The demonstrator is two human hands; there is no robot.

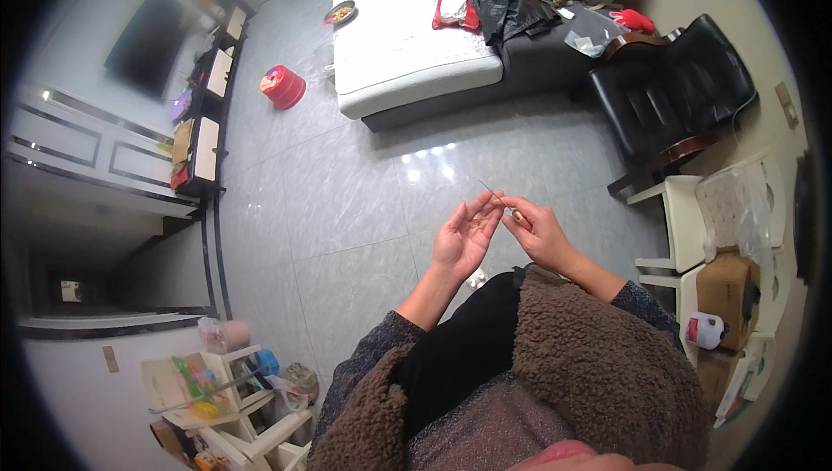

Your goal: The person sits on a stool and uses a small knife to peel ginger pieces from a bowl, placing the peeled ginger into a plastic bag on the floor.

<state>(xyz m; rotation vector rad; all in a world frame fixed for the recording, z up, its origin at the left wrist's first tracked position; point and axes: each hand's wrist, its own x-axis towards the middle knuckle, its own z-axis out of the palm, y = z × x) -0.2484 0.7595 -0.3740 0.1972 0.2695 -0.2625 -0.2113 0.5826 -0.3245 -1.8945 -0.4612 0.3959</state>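
Observation:
My left hand (463, 237) is turned palm up, its fingers stretched out and slightly cupped. A small yellowish patch (477, 223) shows in that palm, too small to make out. Just to its right, my right hand (539, 235) is closed round a thin metal tool with a light brown handle (519, 216). The tool's narrow shaft (493, 191) slants up and left past the left fingertips, ending in a fine tip over the floor. Whether the shaft touches the left fingers I cannot tell.
Ahead stands a white-topped couch (416, 38) with a black plastic bag (507, 7) on it. A red round stool (283, 87) is on the grey tiled floor. To the right are a black chair (672, 81) and cream chairs (685, 220); a cluttered rack (230, 393) stands lower left.

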